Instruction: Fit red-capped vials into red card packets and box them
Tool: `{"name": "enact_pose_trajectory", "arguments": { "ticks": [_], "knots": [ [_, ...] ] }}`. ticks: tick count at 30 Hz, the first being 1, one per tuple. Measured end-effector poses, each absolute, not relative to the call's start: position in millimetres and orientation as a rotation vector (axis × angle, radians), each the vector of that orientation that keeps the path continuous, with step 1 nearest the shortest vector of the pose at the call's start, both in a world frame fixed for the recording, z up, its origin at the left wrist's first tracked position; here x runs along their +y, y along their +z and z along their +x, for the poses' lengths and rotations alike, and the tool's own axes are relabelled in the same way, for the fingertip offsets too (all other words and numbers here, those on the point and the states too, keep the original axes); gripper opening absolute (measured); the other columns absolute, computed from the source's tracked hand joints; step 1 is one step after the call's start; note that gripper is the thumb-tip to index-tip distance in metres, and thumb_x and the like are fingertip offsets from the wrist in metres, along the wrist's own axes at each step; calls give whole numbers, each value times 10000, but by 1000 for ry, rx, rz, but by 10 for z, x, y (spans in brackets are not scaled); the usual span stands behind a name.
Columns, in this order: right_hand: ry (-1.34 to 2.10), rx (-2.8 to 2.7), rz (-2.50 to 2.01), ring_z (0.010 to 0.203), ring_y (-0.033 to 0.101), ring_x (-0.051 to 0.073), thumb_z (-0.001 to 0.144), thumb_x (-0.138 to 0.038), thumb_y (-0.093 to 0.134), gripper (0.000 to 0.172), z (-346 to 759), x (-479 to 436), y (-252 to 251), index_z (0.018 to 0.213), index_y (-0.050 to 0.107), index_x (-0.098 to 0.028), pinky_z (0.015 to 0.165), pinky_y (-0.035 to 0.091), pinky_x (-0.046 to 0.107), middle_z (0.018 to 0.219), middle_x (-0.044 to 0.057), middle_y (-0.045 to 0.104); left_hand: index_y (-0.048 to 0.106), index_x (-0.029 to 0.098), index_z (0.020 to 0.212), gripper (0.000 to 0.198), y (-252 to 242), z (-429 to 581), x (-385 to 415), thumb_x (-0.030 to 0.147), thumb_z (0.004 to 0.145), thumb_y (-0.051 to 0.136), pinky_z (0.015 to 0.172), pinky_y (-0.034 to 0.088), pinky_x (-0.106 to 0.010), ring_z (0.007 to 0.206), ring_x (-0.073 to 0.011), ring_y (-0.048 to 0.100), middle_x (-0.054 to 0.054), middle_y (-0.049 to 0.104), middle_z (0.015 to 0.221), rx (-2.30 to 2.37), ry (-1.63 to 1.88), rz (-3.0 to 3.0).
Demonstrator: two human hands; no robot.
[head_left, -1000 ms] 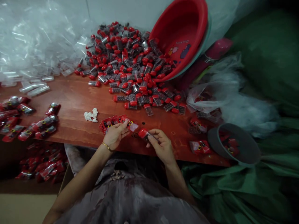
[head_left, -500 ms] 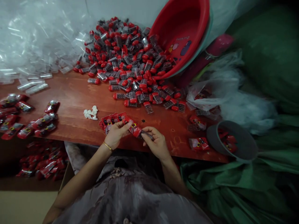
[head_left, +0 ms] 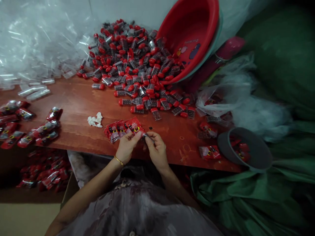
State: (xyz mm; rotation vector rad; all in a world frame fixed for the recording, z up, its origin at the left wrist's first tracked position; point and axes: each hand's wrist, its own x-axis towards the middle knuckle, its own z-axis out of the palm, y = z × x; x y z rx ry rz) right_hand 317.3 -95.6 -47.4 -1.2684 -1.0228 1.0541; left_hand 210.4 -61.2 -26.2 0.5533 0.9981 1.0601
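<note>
My left hand point(head_left: 125, 150) is closed on a small red printed packet point(head_left: 136, 125), thumb on top, over the table near its front edge. Just to its right, the fingers of my right hand point(head_left: 157, 151) pinch a small dark, partly clear piece point(head_left: 150, 137) at the packet's lower right end. Fingers cover much of that piece, so whether it sits inside the packet cannot be seen. Left of my hands, a fanned stack of flat red packets point(head_left: 114, 128) lies on the table, touching or close under the held one.
Beyond my hands lies a heap of clear tubes with red caps point(head_left: 133, 68), against a tilted red basin point(head_left: 209, 42). Clear plastic sleeves point(head_left: 36, 55), filled red packets point(head_left: 46, 127) and white scraps point(head_left: 95, 120) are leftward. A grey bowl point(head_left: 225, 147) stands at the right edge.
Both hands have drawn closer together. My left hand moved slightly right and my right hand moved left, the packet now tilting up between them. More of the fanned stack is uncovered.
</note>
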Motion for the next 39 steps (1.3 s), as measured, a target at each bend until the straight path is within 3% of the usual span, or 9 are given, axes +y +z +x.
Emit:
{"name": "enact_pose_trajectory", "arguments": {
  "ticks": [7,14,17,20,25,28,32,35,39],
  "knots": [
    [1136,-1086,-1293,614,617,114,838,-388,542,278,3238,-1040,-499,1048,505,-208,617,513,259,801,7,657,669,144,690,364,-224,2112,-602,366,464,847,533,396,-186,526,-50,503,31,630,626,1031,1156,478],
    [1153,-1041,-1316,480,576,113,762,-427,616,245,3265,-976,-498,831,533,-207,498,482,241,611,-33,615,660,128,684,392,-237,2163,-680,444,509,812,443,384,-206,435,-62,479,17,611,570,922,946,580],
    [1036,-1111,-1348,485,536,105,681,-437,702,290,3316,-873,-520,717,526,-210,495,453,228,571,-53,560,680,126,699,372,-222,2095,-666,419,516,820,553,453,-206,531,-81,561,-6,656,625,915,908,560],
    [780,-1293,-1377,574,528,119,602,-428,774,337,3386,-769,-538,760,568,-213,559,448,241,623,-46,551,690,129,717,376,-232,1976,-648,384,488,844,688,495,-236,625,-112,631,-27,694,688,907,774,506],
    [658,-1719,-1234,687,561,161,701,-479,700,281,3386,-613,-500,804,632,-227,690,466,297,697,-4,614,688,140,746,357,-254,1815,-643,369,517,839,757,521,-314,691,-184,687,-66,721,756,846,626,453],
    [553,-1927,-1209,907,590,208,806,-486,580,311,3445,-458,-467,967,651,-229,845,459,355,920,51,677,685,144,761,276,-200,1647,-587,295,570,816,781,521,-325,730,-201,695,-83,729,780,898,716,438],
    [216,-1951,-1606,1252,411,281,899,-413,410,450,3721,-190,-566,1264,520,-174,1023,336,480,1320,129,514,664,165,759,92,-92,1061,-389,250,780,633,799,522,-305,766,-175,692,-60,723,757,1087,1027,269],
    [117,-2004,-1815,1307,347,317,897,-365,412,452,3895,-162,-747,1299,491,-173,1021,327,532,1391,130,449,641,196,789,192,-77,473,-248,232,877,473,788,520,-268,777,-134,680,-25,713,763,1224,1399,45],
    [45,-2035,-1790,1301,372,288,902,-338,413,435,3888,-479,-937,1315,465,-210,1036,318,540,1399,107,447,632,163,834,271,-144,163,-221,372,863,462,783,524,-320,885,-195,665,-98,707,888,1293,1550,15]
  ]
}}
